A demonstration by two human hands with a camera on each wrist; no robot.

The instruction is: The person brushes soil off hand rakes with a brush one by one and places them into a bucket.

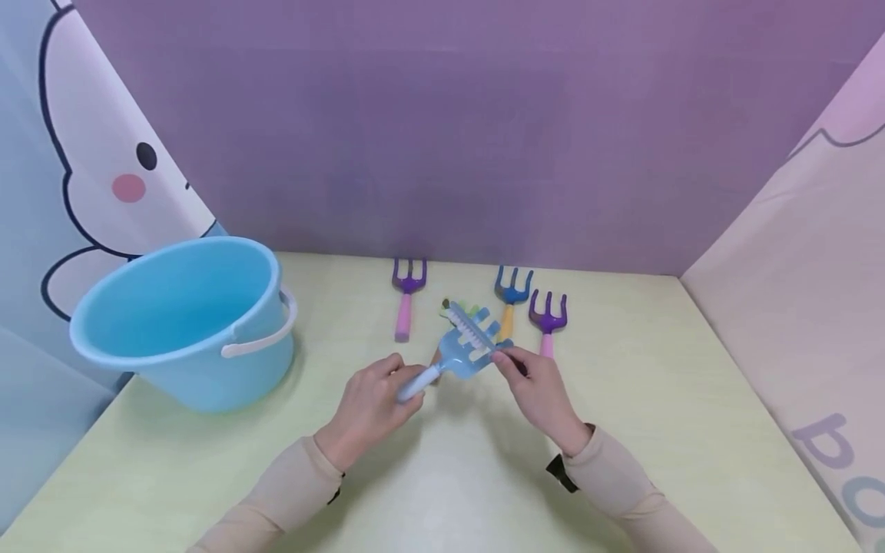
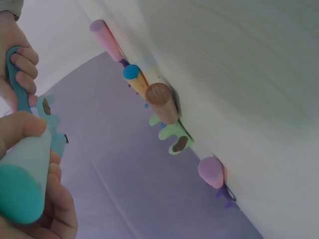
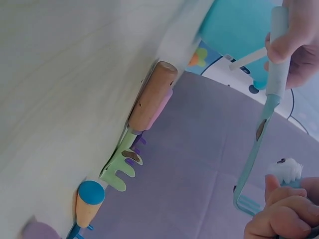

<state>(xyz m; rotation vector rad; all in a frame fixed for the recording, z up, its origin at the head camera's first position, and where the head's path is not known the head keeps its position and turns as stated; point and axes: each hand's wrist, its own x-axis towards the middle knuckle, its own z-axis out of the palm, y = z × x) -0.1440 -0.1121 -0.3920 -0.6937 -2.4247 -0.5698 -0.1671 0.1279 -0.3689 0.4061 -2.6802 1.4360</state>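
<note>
My left hand (image 1: pixel 373 399) grips the white handle (image 2: pixel 35 154) of a toy rake, whose light blue head (image 1: pixel 456 359) is held up over the table. Brown smudges mark that head in the wrist views. In my right hand (image 1: pixel 542 392) is a blue-handled brush with white bristles (image 3: pixel 286 171), pinched between thumb and fingers. The brush lies across the rake's tines in the head view. Behind and below them a green rake (image 3: pixel 122 167) with a brown handle (image 3: pixel 152 97) lies on the table, partly hidden in the head view; it too has a brown smudge.
A light blue bucket (image 1: pixel 207 376) with a white handle stands at the left. Along the back lie a purple fork (image 1: pixel 403 315) with a pink grip, a blue fork (image 1: pixel 512 293) with a yellow grip, and another purple fork (image 1: pixel 548 319). A purple cloth wall (image 1: pixel 442 153) rises behind.
</note>
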